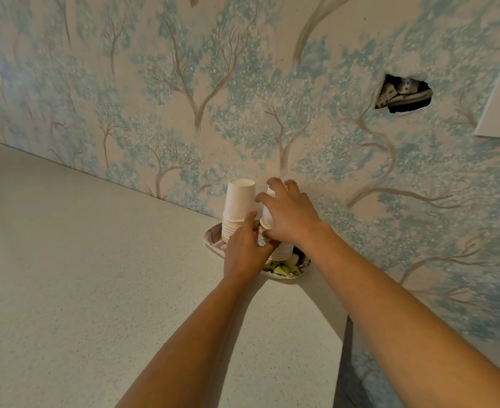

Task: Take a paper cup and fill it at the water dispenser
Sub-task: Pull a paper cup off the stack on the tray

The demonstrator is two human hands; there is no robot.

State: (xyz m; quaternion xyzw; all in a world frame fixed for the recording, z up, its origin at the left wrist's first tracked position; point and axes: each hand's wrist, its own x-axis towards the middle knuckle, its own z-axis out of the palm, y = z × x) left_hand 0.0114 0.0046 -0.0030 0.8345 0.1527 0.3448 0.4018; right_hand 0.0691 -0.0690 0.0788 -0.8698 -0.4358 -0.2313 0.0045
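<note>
Cup-taking step: right hand [290, 214] closed around top cup [268, 214], left hand [244, 245] pinching stack [262, 238] just below; next, pull apart.

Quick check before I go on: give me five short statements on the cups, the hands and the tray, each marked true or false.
1. Two stacks of paper cups stand upside down on the patterned tray. True.
2. Both hands are on the left stack. False: the left hand and right hand grip the right stack.
3. The tray sits by the wall. True.
4. A water dispenser is in view. False: none shows.
5. The right hand's fingers curl over the top cup. True.
</note>
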